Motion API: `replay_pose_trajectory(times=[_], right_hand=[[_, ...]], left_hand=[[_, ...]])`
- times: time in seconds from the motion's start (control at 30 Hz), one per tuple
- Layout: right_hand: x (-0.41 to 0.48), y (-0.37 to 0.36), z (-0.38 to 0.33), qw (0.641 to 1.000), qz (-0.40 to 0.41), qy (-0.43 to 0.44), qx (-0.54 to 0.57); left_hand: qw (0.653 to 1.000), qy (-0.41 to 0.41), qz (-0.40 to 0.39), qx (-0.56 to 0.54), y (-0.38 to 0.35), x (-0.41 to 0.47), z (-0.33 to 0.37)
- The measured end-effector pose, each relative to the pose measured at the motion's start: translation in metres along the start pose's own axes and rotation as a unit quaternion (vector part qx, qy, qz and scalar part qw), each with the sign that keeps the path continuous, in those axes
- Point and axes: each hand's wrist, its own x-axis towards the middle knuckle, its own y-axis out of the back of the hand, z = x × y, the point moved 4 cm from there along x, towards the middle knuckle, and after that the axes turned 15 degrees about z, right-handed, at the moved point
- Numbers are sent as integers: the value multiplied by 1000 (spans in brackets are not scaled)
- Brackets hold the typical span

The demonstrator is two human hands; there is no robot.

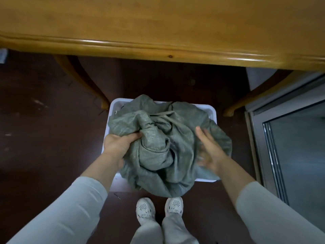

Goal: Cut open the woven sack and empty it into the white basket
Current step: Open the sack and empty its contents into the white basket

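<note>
A grey-green woven sack hangs crumpled and bunched over the white basket, which stands on the dark floor and is mostly covered by the sack. My left hand grips a fold at the sack's left side. My right hand is blurred, its fingers straight, lying against the sack's right side. What the basket holds is hidden under the sack.
A wooden table spans the top, its curved legs on either side of the basket. A glass-fronted metal cabinet stands at the right. My white shoes are just behind the basket.
</note>
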Motion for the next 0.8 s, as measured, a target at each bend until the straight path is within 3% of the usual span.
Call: replay_pose_trajectory(times=[0.07, 0.1, 0.17, 0.23, 0.27, 0.3, 0.37, 0.4, 0.47, 0.5, 0.53, 0.6, 0.63, 0.67, 0.8], right_hand=[[-10, -40, 1, 993, -113, 15, -21], [-17, -63, 2, 979, -165, 64, -97], [-30, -102, 17, 905, -246, 175, -300], [-32, -120, 37, 824, -213, 265, -454], [-27, -124, 42, 810, -168, 296, -477], [-22, -126, 42, 816, -122, 313, -470], [-5, -125, 33, 891, -64, 290, -343], [5, -122, 29, 928, -60, 263, -258], [21, -112, 19, 962, -19, 213, -168], [25, -105, 12, 968, 17, 190, -162], [28, -99, 5, 973, 43, 161, -157], [32, -87, -6, 983, 61, 97, -141], [34, -84, -9, 988, 54, 61, -130], [36, -83, -10, 992, 37, 24, -118], [44, -69, -3, 991, -34, -98, -85]], left_hand=[[999, -14, 34, 15, -1, 2, -7], [997, -35, 57, 30, 0, 4, -9], [988, -81, 94, 91, 3, 14, -14], [982, -91, 103, 131, 1, 17, -20], [985, -69, 91, 128, -2, 16, -22], [992, -25, 65, 106, -6, 13, -23], [996, 60, -32, 58, -17, 5, -24], [993, 61, -91, 48, -18, 0, -21], [978, -42, -196, 65, -14, -4, -16], [959, -138, -217, 120, -10, -1, -17], [918, -246, -212, 227, -8, -2, -18], [771, -395, -155, 475, -9, 6, -30], [709, -441, -129, 536, -15, 11, -37], [672, -474, -116, 557, -24, 16, -41], [653, -580, -112, 474, -64, 27, -33]])
